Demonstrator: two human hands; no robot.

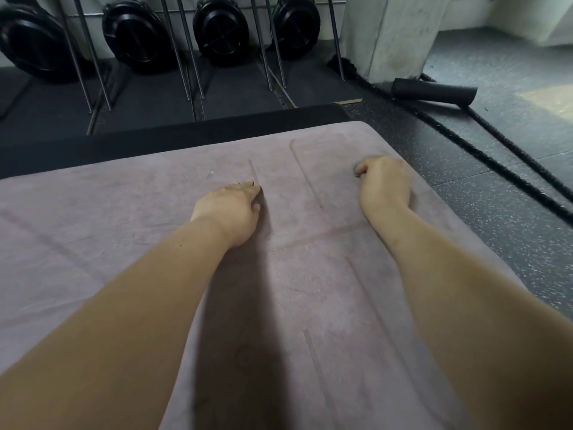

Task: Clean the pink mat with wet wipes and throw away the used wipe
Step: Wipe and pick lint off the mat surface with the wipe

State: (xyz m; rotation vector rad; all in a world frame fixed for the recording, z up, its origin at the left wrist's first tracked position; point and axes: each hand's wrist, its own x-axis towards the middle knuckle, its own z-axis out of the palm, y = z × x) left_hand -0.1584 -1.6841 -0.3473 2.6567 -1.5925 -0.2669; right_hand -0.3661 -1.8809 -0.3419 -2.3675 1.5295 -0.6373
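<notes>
Nearest, two bare forearms reach forward over the pink mat [310, 274], which runs under both of them and fills the lower frame. Between the forearms a faint ring-shaped mark is pressed into the mat. It may be a logo, but nothing in it can be read. Thin printed guide lines run ahead toward the hands.

The left hand [229, 212] rests on the mat with its fingers curled under, and nothing shows in them. To its right the right hand [384, 184] is down on the mat near the mat's right edge, fingers curled into a fist. A pale, blurred edge shows just beyond its knuckles and may be the wipe [376, 157], but I cannot tell whether the hand holds one.

By my reading the wiping is under way at this far end of the mat. The surface looks mottled, and no wet and dry areas can be told apart, so how much is done is unclear. Throwing the wipe away is still to do, and no bin or wipe packet is in view.

Beyond the hands lies a black mat [186, 131]. To the right of the right hand, a thick rope [496, 156] crosses the speckled floor [496, 228]. Farthest off stand round black housings [221, 29] and a pale pillar [390, 35]. No labels are legible anywhere.
</notes>
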